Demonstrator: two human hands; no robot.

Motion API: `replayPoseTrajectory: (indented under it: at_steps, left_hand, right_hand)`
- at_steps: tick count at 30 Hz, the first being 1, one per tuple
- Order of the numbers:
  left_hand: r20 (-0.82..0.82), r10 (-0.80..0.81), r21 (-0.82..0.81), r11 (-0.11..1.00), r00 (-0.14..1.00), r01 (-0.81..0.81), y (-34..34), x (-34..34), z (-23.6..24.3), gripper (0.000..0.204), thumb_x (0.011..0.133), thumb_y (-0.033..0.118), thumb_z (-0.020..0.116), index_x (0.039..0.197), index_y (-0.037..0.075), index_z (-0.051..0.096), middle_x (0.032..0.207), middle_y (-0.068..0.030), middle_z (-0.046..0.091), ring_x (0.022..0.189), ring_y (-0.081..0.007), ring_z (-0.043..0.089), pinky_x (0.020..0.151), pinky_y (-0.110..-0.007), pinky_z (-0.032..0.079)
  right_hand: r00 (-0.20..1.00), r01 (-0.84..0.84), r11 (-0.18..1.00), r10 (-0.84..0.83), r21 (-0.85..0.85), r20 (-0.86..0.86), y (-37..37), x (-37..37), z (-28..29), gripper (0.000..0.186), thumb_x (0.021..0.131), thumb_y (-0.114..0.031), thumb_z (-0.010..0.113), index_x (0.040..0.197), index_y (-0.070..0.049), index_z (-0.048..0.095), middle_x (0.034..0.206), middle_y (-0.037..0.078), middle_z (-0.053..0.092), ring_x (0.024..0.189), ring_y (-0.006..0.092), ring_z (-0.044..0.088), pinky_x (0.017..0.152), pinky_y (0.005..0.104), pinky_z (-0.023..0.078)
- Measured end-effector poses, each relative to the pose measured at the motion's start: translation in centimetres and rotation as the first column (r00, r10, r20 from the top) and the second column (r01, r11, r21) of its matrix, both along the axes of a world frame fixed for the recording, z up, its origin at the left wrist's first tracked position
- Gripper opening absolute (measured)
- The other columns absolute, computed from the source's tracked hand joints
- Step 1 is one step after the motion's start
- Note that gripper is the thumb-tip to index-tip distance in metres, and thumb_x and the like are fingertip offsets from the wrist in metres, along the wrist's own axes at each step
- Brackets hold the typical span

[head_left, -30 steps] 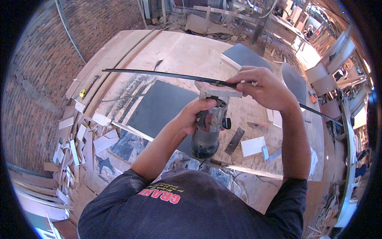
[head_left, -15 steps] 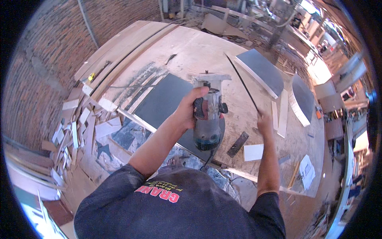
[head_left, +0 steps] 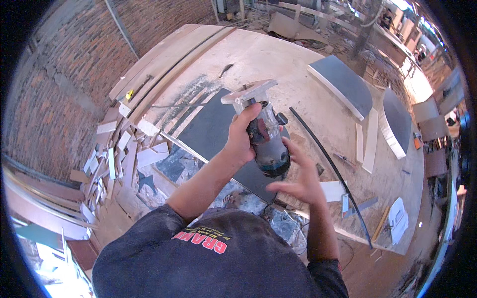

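My left hand (head_left: 242, 136) is wrapped round the body of a handheld wood router (head_left: 268, 141), a grey tool with a dark end, a black side knob and a flat pale base plate. The router is tilted, its base plate up and away from me. Close to the tool's dark end is my right hand (head_left: 304, 181), thumb and fingers spread, holding nothing. Beneath the router a dark-faced panel (head_left: 203, 130) lies along the near table edge. A long thin black strip (head_left: 330, 161) rests on the table to the right of my right hand.
Two dark-topped curved panels, one a wide piece (head_left: 343, 84) and one rounder (head_left: 397, 119), lie at the right of the wooden table (head_left: 263, 54). Paper (head_left: 397, 218) is at the near right corner. Wood offcuts (head_left: 121, 154) are heaped by the brick wall (head_left: 74, 94).
My right hand has let go of the black strip, which now lies farther right and nearer, and has moved left to the router. The router has tilted, its base plate swinging left.
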State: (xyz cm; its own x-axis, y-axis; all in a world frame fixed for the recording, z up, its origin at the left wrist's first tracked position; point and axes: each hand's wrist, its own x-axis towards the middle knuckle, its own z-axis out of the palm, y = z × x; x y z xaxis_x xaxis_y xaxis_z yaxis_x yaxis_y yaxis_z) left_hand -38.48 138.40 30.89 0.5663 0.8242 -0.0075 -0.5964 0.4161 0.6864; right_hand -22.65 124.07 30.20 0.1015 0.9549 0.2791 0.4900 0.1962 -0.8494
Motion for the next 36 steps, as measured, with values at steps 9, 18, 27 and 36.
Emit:
replayPoseTrajectory:
  at_steps: [9,18,27,36]
  left_hand:
    - [0.071,-0.102,0.222,0.971,0.992,0.084,-1.1,0.6,-0.7,0.051,0.093,0.039,0.068,0.128,0.004,0.058,0.115,-0.0138,0.069,0.105,-0.0259,0.07,0.094,-0.043,0.057]
    - [0.116,-0.248,0.251,0.944,0.962,0.213,-0.8,-0.9,-1.2,0.064,0.086,0.045,0.074,0.129,0.002,0.055,0.116,-0.0136,0.066,0.107,-0.0227,0.067,0.092,-0.036,0.055]
    - [0.143,-0.311,0.22,0.936,0.94,0.276,0.3,-0.6,-2.1,0.069,0.082,0.048,0.075,0.129,0.002,0.054,0.115,-0.0159,0.065,0.106,-0.0252,0.066,0.09,-0.038,0.056]
    - [0.049,-0.254,0.203,0.949,0.966,0.24,2.8,-1.8,-2.7,0.064,0.083,0.046,0.074,0.124,0.0,0.06,0.108,-0.0172,0.068,0.1,-0.0286,0.07,0.085,-0.041,0.059]
  right_hand:
    - [0.977,0.193,0.981,-0.19,-0.025,0.093,1.5,-3.3,0.6,0.081,0.062,-0.032,0.093,0.124,0.003,0.054,0.103,0.025,0.07,0.098,0.0415,0.072,0.083,0.0447,0.056]
    - [0.99,0.137,0.989,-0.137,-0.056,-0.009,0.7,-4.7,0.7,0.072,0.062,-0.023,0.092,0.121,0.002,0.059,0.105,0.015,0.072,0.098,0.0227,0.07,0.089,0.0376,0.054]
    - [0.99,0.139,0.986,-0.138,-0.088,0.007,1.2,-4.6,0.0,0.081,0.06,-0.025,0.093,0.127,0.004,0.057,0.108,0.018,0.072,0.101,0.0258,0.071,0.09,0.0385,0.054]
    - [0.988,0.153,0.987,-0.152,-0.044,0.041,2.8,7.3,-8.4,0.084,0.077,-0.037,0.089,0.144,-0.001,0.054,0.116,0.02,0.072,0.113,0.0309,0.068,0.101,0.0393,0.05]
